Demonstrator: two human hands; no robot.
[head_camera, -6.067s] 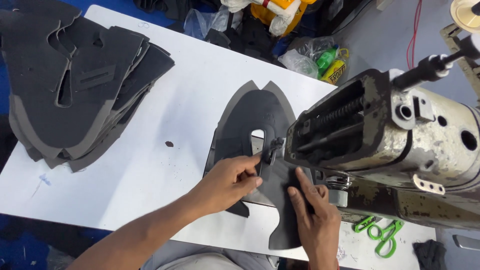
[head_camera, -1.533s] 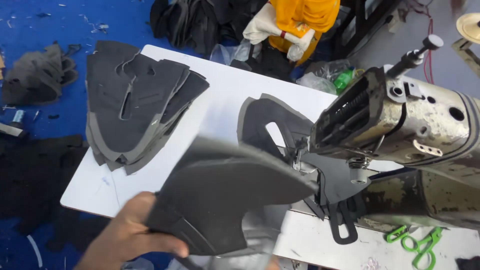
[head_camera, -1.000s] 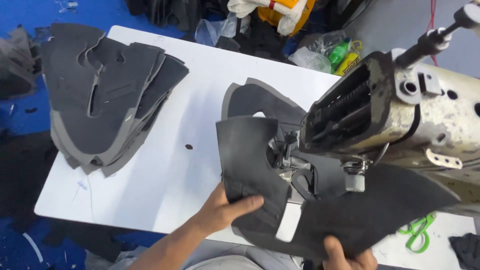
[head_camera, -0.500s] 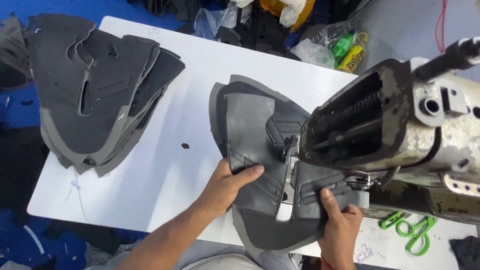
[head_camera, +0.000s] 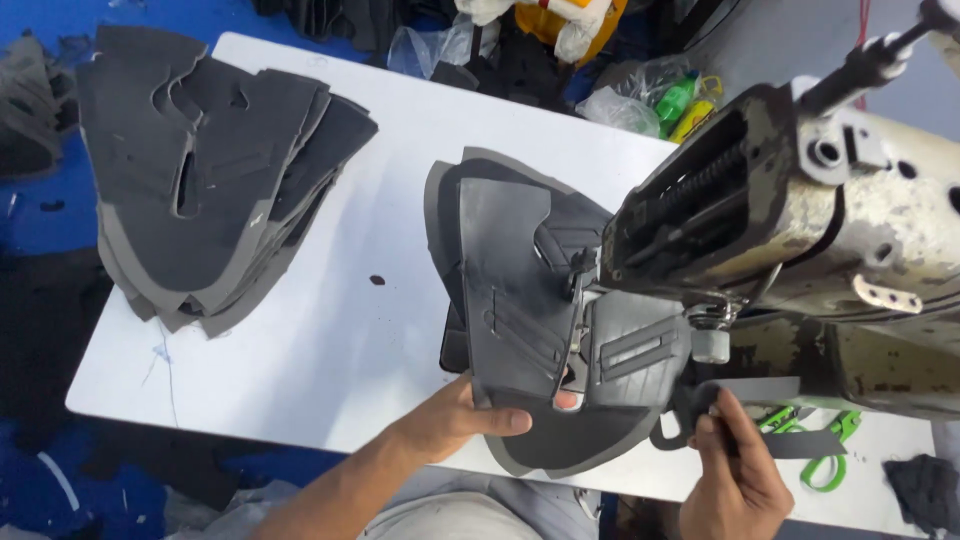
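Observation:
A dark grey cut shoe-upper piece (head_camera: 530, 330) lies on the white table (head_camera: 350, 330) under the head of a worn cream sewing machine (head_camera: 800, 250). My left hand (head_camera: 465, 420) grips the piece's near edge, thumb on top. My right hand (head_camera: 735, 475) pinches a dark grey strap (head_camera: 770, 400) at the piece's right end, below the machine's needle area (head_camera: 578, 275). Another grey piece (head_camera: 450, 200) lies beneath it.
A tall stack of similar dark grey cut pieces (head_camera: 200, 170) sits at the table's left. Green-handled scissors (head_camera: 825, 460) lie under the machine at the right. Plastic bags and bottles (head_camera: 660, 100) crowd beyond the far edge. Blue floor shows at the left.
I swung a grey piece in from the left and laid it flat under the machine head. My left hand slid to its near edge and my right hand shifted right onto the strap.

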